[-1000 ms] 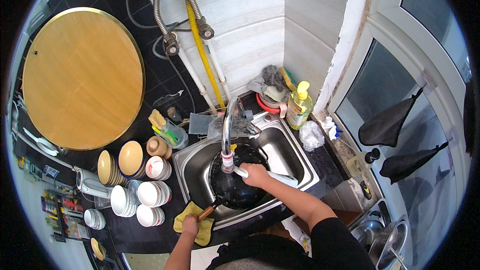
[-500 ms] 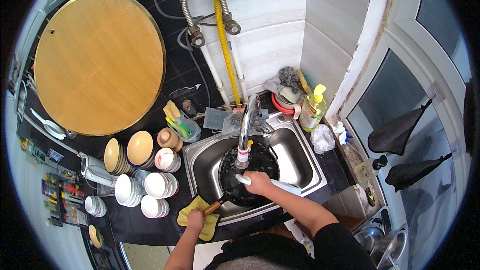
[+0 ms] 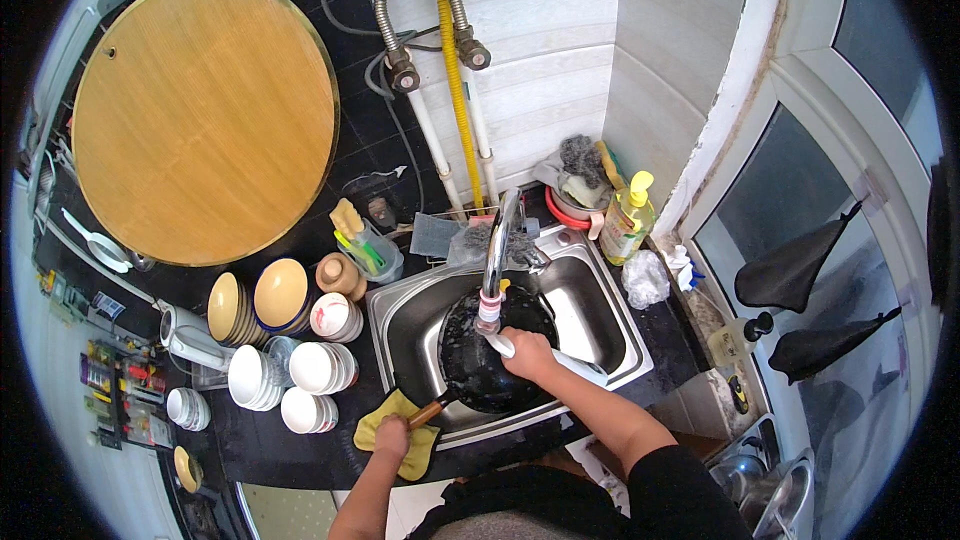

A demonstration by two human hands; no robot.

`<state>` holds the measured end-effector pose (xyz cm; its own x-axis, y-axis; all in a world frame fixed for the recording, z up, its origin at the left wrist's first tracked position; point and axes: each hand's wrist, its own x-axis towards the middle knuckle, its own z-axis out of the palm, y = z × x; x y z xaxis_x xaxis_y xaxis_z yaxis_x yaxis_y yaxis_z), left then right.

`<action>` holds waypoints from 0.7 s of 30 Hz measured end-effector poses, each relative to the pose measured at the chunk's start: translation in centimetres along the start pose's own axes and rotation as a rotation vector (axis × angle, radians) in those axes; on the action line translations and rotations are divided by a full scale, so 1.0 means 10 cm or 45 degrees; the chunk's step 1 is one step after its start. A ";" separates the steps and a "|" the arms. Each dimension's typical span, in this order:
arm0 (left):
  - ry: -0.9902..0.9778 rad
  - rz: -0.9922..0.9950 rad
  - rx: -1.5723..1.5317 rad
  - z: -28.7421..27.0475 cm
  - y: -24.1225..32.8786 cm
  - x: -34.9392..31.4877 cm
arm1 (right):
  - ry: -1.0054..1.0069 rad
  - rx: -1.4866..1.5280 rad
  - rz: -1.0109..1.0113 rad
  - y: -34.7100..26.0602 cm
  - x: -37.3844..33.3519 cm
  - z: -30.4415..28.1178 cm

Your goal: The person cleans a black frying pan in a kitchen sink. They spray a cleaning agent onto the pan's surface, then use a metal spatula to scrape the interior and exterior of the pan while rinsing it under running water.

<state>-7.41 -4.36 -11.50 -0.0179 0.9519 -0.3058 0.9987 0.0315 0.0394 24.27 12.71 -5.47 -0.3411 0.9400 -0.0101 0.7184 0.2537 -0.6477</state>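
A black pan sits in the steel sink, its wooden handle reaching over the front rim. My left hand is closed around that handle, above a yellow cloth at the counter edge. Over the pan my right hand grips a long white-handled tool. Its white handle end shows just under the faucet, and its broad, pale far end sticks out by my forearm. I cannot tell its exact kind. Dark, wet-looking specks cover the pan's inside.
Stacks of white bowls and tan bowls stand left of the sink. Behind it are a container with brushes and a red basin. A soap bottle and a crumpled plastic bag lie right.
My right hand has moved slightly up and right with the white-handled tool, bringing its handle end close under the faucet. My left hand keeps its hold on the pan handle.
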 end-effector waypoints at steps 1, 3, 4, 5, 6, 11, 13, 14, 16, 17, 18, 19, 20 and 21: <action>0.010 0.014 -0.025 -0.02 0.01 0.00 | 0.023 0.044 -0.040 0.01 -0.04 -0.01; 0.012 0.029 -0.063 -0.05 0.03 0.02 | 0.053 0.098 -0.068 0.04 -0.11 -0.04; 0.005 0.022 -0.076 -0.07 0.03 0.02 | 0.039 0.073 -0.057 0.03 -0.12 -0.05; -0.002 0.018 -0.088 -0.08 0.04 0.02 | 0.026 0.048 -0.045 0.02 -0.14 -0.07; 0.011 0.019 -0.067 -0.11 0.03 0.01 | 0.016 0.023 -0.031 0.01 -0.16 -0.10; 0.027 0.024 -0.084 0.01 -0.03 0.02 | 0.138 0.251 -0.110 -0.04 -0.36 -0.31; 0.014 0.027 -0.072 0.02 -0.03 0.02 | 0.252 0.358 -0.123 0.02 -0.46 -0.44; 0.020 0.047 -0.077 0.01 -0.03 0.02 | 0.333 0.407 -0.144 0.06 -0.50 -0.50; 0.018 0.058 -0.050 0.01 -0.03 0.01 | 0.509 0.492 -0.138 0.18 -0.61 -0.63; 0.018 0.057 -0.036 0.02 -0.04 0.02 | 0.503 0.601 -0.116 0.22 -0.66 -0.75; 0.014 0.039 -0.024 0.04 -0.05 0.03 | 0.584 0.653 -0.096 0.28 -0.69 -0.83; 0.011 0.031 -0.015 0.06 -0.04 0.05 | 0.647 0.652 -0.079 0.41 -0.73 -0.89; 0.008 0.015 -0.001 0.04 -0.01 0.07 | 0.707 0.660 -0.067 0.51 -0.76 -0.95; -0.018 0.012 -0.019 -0.01 0.01 0.06 | 0.780 0.634 -0.072 0.58 -0.78 -1.05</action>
<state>-7.31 -3.78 -11.63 -0.0080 0.9477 -0.3191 0.9980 0.0275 0.0568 37.43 9.27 -1.13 0.1293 0.9237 0.3607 0.3047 0.3092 -0.9009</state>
